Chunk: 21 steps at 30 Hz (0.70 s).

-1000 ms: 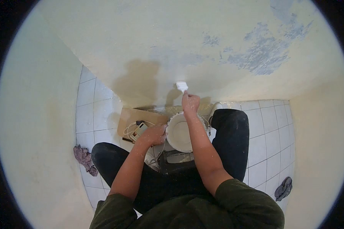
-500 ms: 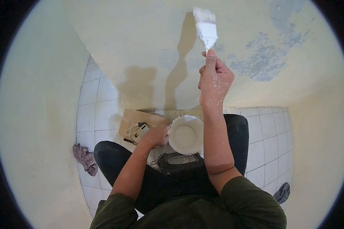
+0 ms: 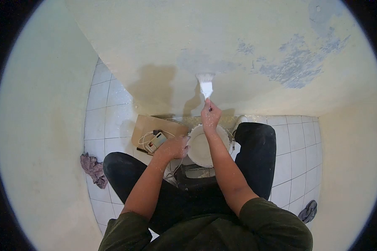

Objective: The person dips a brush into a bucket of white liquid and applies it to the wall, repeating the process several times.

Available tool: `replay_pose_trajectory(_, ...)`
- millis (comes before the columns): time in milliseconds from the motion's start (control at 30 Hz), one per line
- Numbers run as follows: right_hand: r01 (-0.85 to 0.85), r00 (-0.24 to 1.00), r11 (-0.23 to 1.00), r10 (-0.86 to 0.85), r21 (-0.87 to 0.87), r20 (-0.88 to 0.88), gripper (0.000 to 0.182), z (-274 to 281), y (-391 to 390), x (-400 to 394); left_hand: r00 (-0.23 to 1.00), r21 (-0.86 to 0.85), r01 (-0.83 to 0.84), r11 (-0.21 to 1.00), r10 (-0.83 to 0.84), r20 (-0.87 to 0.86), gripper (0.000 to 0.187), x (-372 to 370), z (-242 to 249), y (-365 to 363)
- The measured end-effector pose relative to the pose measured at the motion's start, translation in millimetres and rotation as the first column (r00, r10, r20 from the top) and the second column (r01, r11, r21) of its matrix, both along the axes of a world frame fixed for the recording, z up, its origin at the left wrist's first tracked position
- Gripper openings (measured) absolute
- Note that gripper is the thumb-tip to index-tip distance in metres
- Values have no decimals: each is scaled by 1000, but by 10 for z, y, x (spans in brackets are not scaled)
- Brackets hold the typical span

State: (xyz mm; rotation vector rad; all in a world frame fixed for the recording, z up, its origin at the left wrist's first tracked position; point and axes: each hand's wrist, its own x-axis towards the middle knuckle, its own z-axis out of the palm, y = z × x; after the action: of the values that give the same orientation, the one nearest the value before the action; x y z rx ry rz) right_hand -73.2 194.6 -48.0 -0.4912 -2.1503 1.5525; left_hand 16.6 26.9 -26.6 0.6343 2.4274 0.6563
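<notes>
A white paintbrush [image 3: 205,86] is pinched by its handle in my right hand [image 3: 211,115], its bristles fanned against the wall [image 3: 155,46] just below a greyish patch. Between my knees stands a white bucket [image 3: 199,152] with pale paint inside; my right forearm passes over part of it. My left hand [image 3: 174,147] is closed at the bucket's left rim and appears to grip it, though the fingertips are partly hidden. White specks dot both hands.
Left of the bucket, a cardboard piece [image 3: 144,124] carries a small device [image 3: 156,142] with a white cord. Crumpled cloths lie on the tiles, a mauve one [image 3: 94,169] left and a grey one [image 3: 308,212] right. Bluish-grey bare patches [image 3: 295,62] mark the wall.
My right hand has brought the paintbrush down and leftward from high on the wall, and its bristles now spread on the surface. My left hand stays by the bucket.
</notes>
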Motion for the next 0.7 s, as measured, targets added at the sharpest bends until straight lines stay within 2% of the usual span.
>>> replay_pose_trajectory(133, -22, 977, 999, 15, 28, 212, 34, -714, 79, 31, 999, -13, -24, 1000, 24, 33, 44, -20, -2, 21)
replay_pose_trajectory(233, -63, 886, 996, 25, 66, 462, 38, -1254, 200, 34, 999, -29, -18, 999, 19, 28, 45, -33, -14, 25)
replay_pose_trajectory(333, -85, 843, 977, -33, 195, 536, 41, -1361, 319, 72, 999, -62, -5, 998, 8, 36, 46, -53, -41, 33)
replay_pose_trajectory(367, -50, 858, 984, -46, 172, 511, 40, -1368, 325, 45, 999, -75, 0, 997, 3, 43, 46, -65, -59, 34)
replay_pose_trajectory(433, 18, 884, 991, -77, 130, 461, 38, -1174, 344, -27, 997, -75, -7, 997, 13, 72, 44, -80, -1, 46)
replay_pose_trajectory(533, 50, 899, 998, -56, 26, 434, 38, -271, 223, -76, 994, -36, -13, 999, 17, 108, 43, -98, -61, 46)
replay_pose_trajectory(567, 81, 923, 997, -73, -5, 377, 38, -120, 201, -88, 993, -16, -15, 1000, 17, 117, 42, -102, -94, 41)
replay_pose_trajectory(633, 132, 961, 988, -109, -75, 254, 38, 139, 167, -110, 997, -1, 6, 1000, -6, 71, 49, -95, -91, 45)
replay_pose_trajectory(700, 86, 973, 990, -59, -116, 222, 39, 450, 219, -94, 999, 14, 22, 1000, -23, 25, 53, -92, -65, 40)
